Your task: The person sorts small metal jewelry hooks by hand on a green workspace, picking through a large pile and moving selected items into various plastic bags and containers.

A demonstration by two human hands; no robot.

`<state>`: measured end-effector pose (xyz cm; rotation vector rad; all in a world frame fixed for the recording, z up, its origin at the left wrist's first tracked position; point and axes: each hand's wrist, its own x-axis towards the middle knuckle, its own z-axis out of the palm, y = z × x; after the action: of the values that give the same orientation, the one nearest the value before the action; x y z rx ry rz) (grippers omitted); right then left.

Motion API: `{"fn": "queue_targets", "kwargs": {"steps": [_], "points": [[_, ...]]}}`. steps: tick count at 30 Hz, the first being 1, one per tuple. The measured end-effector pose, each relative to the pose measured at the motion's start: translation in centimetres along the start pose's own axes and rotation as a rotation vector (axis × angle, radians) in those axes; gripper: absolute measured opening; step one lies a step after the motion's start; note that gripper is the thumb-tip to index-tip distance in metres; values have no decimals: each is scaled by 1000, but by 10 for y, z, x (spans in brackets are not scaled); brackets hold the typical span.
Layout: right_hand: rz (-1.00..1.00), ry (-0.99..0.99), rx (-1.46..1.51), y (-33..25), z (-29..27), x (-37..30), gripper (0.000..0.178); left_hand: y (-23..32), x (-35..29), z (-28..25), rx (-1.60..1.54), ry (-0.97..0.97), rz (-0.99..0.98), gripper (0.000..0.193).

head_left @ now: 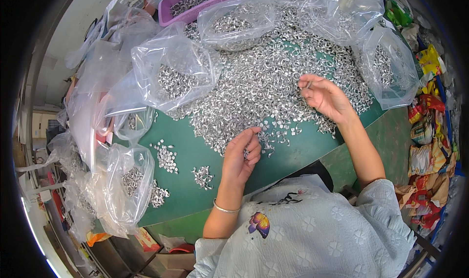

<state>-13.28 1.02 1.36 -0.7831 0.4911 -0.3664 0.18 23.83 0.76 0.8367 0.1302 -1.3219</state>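
Metal pieces (254, 90), silvery and curved, in a broad pile across the green table (183, 137), biggest spread mid-table. Clear plastic bags (146, 65), several with more pieces inside, ring the pile. Purple tub (165, 17) at far edge, also holding pieces. Right hand (323, 98) over pile's right part, thumb and fingers narrow; can't tell if holding. Left hand (239, 156) at near edge, fingers curled on shiny metal. Smaller heaps (202, 177) left of it.
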Motion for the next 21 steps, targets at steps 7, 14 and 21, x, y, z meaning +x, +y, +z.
{"fn": "queue_targets", "kwargs": {"steps": [7,14,21], "points": [[-672,54,-1591,36,9,9,17,6,43,25,1481,231,693,13],[-532,200,-1642,20,6,14,8,11,95,42,1825,307,956,18],[-541,305,-1730,37,21,32,19,4,100,64,1967,321,763,21]]}}
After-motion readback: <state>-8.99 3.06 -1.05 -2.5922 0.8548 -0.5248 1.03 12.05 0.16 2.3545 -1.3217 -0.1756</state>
